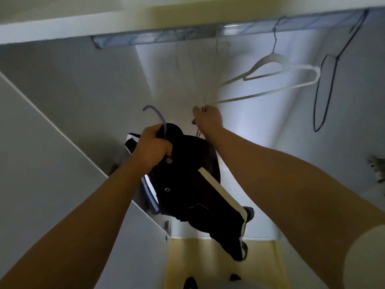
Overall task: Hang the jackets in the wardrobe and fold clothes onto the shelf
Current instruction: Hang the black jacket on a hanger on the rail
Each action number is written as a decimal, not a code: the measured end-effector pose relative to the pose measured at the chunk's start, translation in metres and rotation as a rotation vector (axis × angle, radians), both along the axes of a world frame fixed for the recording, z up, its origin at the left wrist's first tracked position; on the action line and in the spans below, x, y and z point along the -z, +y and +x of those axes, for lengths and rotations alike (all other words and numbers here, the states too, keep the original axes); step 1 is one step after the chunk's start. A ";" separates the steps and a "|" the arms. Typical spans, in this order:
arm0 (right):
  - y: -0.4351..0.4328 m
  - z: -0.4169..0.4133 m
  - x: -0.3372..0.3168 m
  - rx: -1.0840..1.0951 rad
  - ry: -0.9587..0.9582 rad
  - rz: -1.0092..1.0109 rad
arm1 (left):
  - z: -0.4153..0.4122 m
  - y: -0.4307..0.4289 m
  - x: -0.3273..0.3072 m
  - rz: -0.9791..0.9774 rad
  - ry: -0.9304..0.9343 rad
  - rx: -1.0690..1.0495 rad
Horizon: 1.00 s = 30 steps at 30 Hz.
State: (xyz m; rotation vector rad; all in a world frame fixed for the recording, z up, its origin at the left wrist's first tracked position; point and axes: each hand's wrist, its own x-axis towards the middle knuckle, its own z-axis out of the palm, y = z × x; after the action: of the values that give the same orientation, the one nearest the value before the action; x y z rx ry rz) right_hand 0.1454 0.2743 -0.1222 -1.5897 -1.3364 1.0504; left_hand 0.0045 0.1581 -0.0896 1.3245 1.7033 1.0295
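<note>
Head view, white hanger [277, 78] and dark wire hanger [325, 90] on rail [187, 35]

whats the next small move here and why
Probably lift the left hand so the purple hook catches the rail. The dark jacket is already on its hanger, and the right hand is gripping the white hangers to one side.
</note>
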 end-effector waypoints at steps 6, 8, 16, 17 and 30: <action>-0.017 0.043 -0.008 0.160 0.207 -0.096 | 0.011 0.026 -0.002 -0.004 -0.083 0.109; -0.022 0.055 -0.014 0.227 0.313 -0.126 | 0.018 0.030 -0.005 -0.007 -0.105 0.131; -0.045 0.101 -0.037 0.285 0.331 -0.112 | 0.051 0.042 -0.011 -0.020 -0.113 0.258; -0.047 0.105 -0.040 0.282 0.337 -0.118 | 0.054 0.043 -0.009 -0.026 -0.103 0.273; -0.063 0.115 -0.050 0.020 0.289 -0.154 | 0.088 0.041 -0.012 -0.135 0.014 0.479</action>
State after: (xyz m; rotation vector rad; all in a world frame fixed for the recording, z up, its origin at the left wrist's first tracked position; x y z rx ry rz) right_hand 0.2600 0.2116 -0.0719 -1.4899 -1.0641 1.3409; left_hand 0.0925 0.1995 -0.0776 1.5485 1.3405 0.6182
